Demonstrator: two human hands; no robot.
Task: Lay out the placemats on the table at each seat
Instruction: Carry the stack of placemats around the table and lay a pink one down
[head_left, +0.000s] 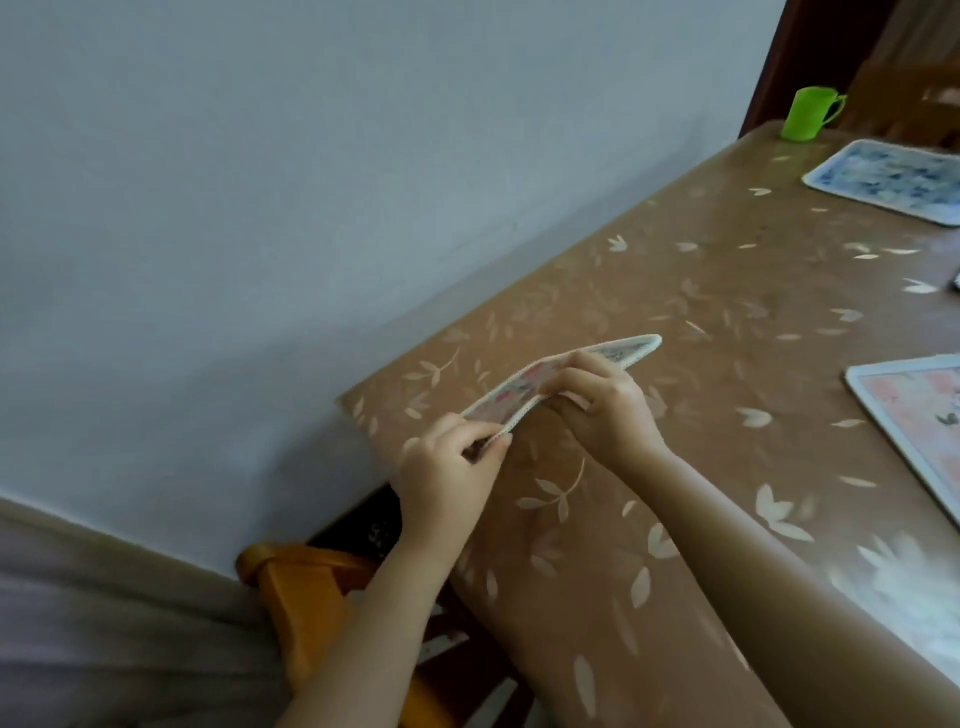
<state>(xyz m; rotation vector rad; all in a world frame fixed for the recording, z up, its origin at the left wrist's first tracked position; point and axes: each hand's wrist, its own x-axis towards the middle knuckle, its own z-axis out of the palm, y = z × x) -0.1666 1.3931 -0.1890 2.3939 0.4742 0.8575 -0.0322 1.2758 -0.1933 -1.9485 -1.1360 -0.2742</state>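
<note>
Pale blue wall (260, 208) backs a brown surface (701, 291) printed with pale leaves. Over its near corner a placemat (519, 387) is held almost edge-on and bowed upward. Only a sliver of its reddish print and pale stitched border shows, and whether it touches the surface is unclear.

The left hand (447, 467) has a tight grip on the placemat's near end, pinching it between thumb and curled fingers. The right hand (602, 410) clasps the middle of the mat with its fingers curled over the top edge, and its grip hides the part beneath. Both bare forearms reach in from the bottom of the view, knuckles up.

To the right a pink placemat (914, 410) lies flat, cut off by the frame. A blue placemat (888, 179) lies at the far end, also cropped, with a green cup (808, 114) near the far corner. A wooden chair (301, 587) stands below the left forearm, partly hidden.
</note>
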